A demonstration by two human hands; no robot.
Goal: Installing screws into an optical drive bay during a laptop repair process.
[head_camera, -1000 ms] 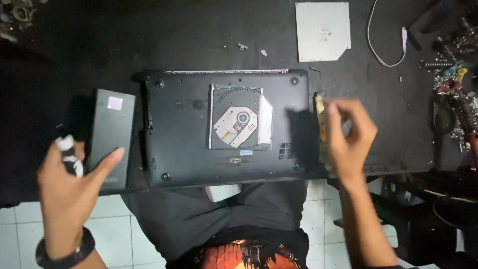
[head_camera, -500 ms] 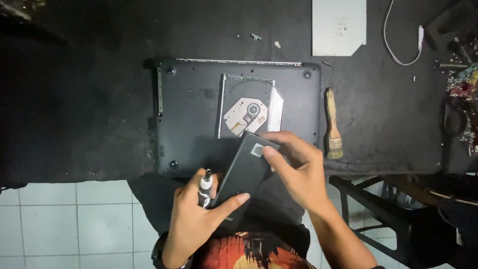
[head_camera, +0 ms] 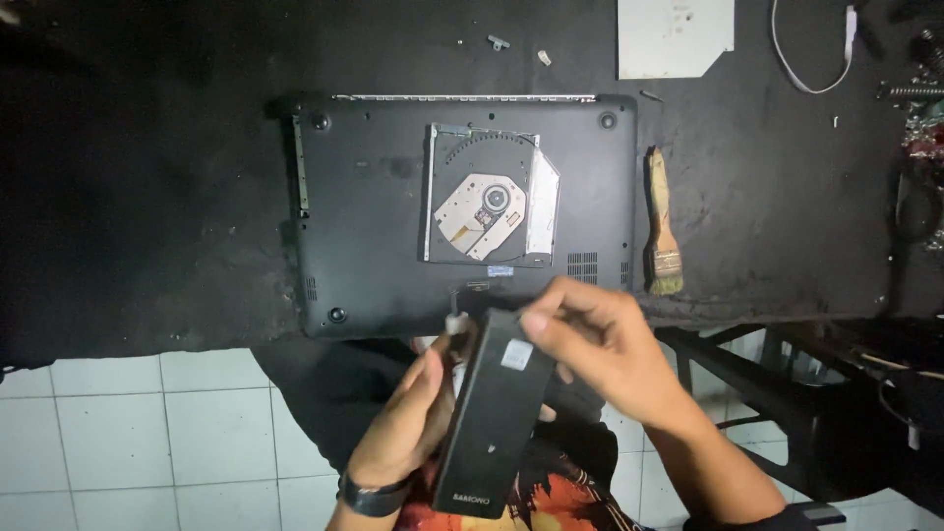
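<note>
A long black battery pack (head_camera: 492, 418) with a small white sticker is held up near my lap. My left hand (head_camera: 408, 418) grips its left side and also holds a small white-capped bottle (head_camera: 456, 323). My right hand (head_camera: 605, 349) pinches the pack's top right end. Beyond them a black laptop (head_camera: 374, 226) lies bottom up on the dark table, with an optical drive (head_camera: 489, 202) resting on it.
A wooden paintbrush (head_camera: 661, 226) lies right of the laptop. A white square sheet (head_camera: 675, 34) and a white cable (head_camera: 811, 54) sit at the far right. Small screws (head_camera: 499, 42) lie beyond the laptop. White floor tiles (head_camera: 157, 433) show below the table edge.
My right hand left the paintbrush on the table and came to the battery pack. My left hand lifted the pack from the table's left and brought it before me, turning it more upright.
</note>
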